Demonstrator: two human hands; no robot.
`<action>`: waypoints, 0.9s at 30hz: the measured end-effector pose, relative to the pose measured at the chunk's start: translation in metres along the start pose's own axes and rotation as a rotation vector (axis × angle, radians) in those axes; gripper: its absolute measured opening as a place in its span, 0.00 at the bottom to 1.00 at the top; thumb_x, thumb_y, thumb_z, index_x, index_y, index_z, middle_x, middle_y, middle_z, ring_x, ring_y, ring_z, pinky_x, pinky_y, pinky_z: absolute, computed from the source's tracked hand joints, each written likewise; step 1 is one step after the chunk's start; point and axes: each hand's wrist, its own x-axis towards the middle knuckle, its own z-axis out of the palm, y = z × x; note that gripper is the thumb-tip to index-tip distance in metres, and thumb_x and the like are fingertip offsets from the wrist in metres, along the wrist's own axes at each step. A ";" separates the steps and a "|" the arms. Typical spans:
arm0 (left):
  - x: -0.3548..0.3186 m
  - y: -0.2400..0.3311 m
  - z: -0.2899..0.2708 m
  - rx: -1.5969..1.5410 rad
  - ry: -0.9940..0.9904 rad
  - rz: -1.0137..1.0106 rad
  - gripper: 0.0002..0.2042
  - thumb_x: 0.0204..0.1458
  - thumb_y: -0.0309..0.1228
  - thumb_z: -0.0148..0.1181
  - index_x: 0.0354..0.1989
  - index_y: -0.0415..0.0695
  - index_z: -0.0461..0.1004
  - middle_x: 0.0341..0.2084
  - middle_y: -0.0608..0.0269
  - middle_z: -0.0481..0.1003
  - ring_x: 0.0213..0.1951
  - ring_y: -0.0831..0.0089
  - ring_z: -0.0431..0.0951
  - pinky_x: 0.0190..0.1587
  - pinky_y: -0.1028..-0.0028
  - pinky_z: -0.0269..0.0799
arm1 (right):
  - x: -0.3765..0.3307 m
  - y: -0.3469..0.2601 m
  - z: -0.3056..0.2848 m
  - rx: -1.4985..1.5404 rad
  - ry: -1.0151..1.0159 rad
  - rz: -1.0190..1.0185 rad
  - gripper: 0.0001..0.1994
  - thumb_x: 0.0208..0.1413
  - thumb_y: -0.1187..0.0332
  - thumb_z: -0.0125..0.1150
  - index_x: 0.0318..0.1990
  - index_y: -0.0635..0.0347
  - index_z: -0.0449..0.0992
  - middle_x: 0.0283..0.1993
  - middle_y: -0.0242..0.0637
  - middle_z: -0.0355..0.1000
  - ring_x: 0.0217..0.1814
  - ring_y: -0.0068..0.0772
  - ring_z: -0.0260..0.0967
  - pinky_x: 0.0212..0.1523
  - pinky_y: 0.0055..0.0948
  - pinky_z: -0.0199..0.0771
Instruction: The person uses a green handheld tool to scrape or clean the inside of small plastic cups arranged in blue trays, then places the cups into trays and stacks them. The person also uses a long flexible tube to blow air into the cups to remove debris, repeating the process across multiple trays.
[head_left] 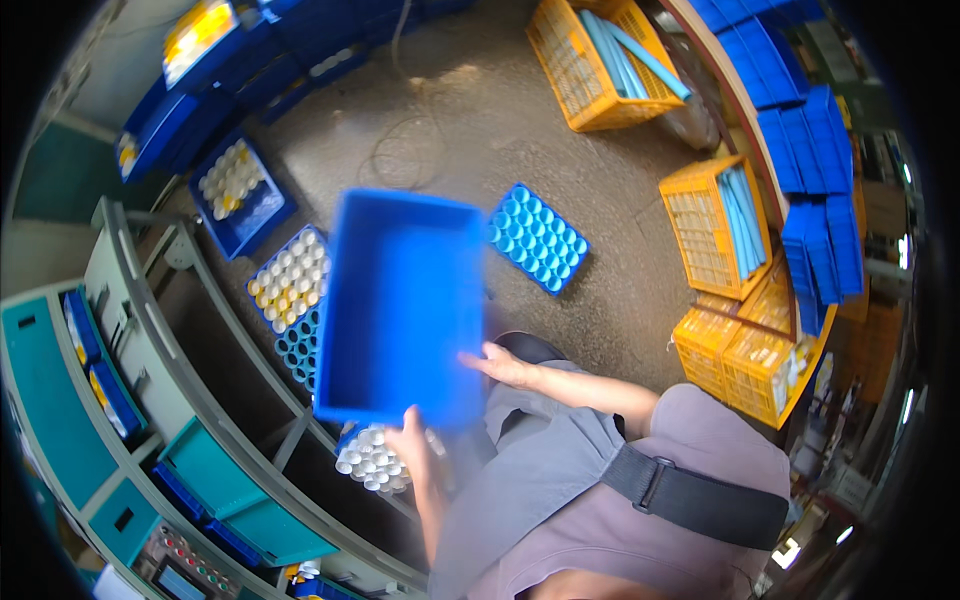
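Observation:
A deep blue rectangular plastic bin (405, 300) is held up in front of me, its inside facing up and showing only bare blue walls and bottom. My left hand (412, 445) grips its near edge at the lower side, thumb over the rim. On the right side, my right hand (503, 366) is closed on the bin's edge, its fingertips blurred. Below and left of the bin, partly hidden by it, are blue trays holding white and yellow cups (290, 280), light-blue tubes (298, 345) and white cups (370, 462).
A tray of light-blue cups (538, 238) lies on the floor ahead. Another blue bin (245, 232) holds white cups. Yellow crates (580, 95) with light-blue tubes stand on the right, near stacked blue bins (815, 150). A grey-teal machine (150, 330) lines the left.

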 end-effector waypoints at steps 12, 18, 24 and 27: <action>0.211 -0.198 0.322 1.303 -0.814 0.449 0.25 0.47 0.44 0.69 0.48 0.38 0.78 0.38 0.41 0.79 0.44 0.51 0.80 0.47 0.60 0.75 | -0.173 0.275 -0.294 1.161 1.048 0.332 0.10 0.58 0.69 0.55 0.46 0.62 0.73 0.41 0.39 0.75 0.44 0.37 0.73 0.45 0.36 0.76; 0.405 -0.350 0.475 1.457 -0.541 0.602 0.25 0.52 0.45 0.61 0.49 0.36 0.74 0.46 0.36 0.75 0.50 0.42 0.74 0.52 0.53 0.72 | -0.381 0.460 -0.269 1.596 0.694 0.506 0.20 0.61 0.53 0.50 0.52 0.56 0.71 0.49 0.38 0.75 0.49 0.36 0.74 0.51 0.36 0.76; 0.475 -0.396 0.592 1.040 -0.628 0.590 0.32 0.56 0.50 0.58 0.58 0.31 0.68 0.52 0.36 0.73 0.54 0.43 0.74 0.57 0.55 0.69 | -0.430 0.522 -0.145 1.124 0.981 0.918 0.24 0.58 0.56 0.51 0.59 0.58 0.68 0.55 0.43 0.73 0.55 0.45 0.72 0.56 0.46 0.74; 0.446 -0.366 0.595 1.469 -0.499 0.448 0.36 0.50 0.60 0.59 0.52 0.35 0.74 0.46 0.42 0.78 0.49 0.50 0.79 0.50 0.57 0.75 | -0.438 0.537 -0.133 1.024 0.939 1.170 0.21 0.57 0.62 0.50 0.55 0.63 0.71 0.49 0.45 0.74 0.52 0.46 0.73 0.53 0.44 0.76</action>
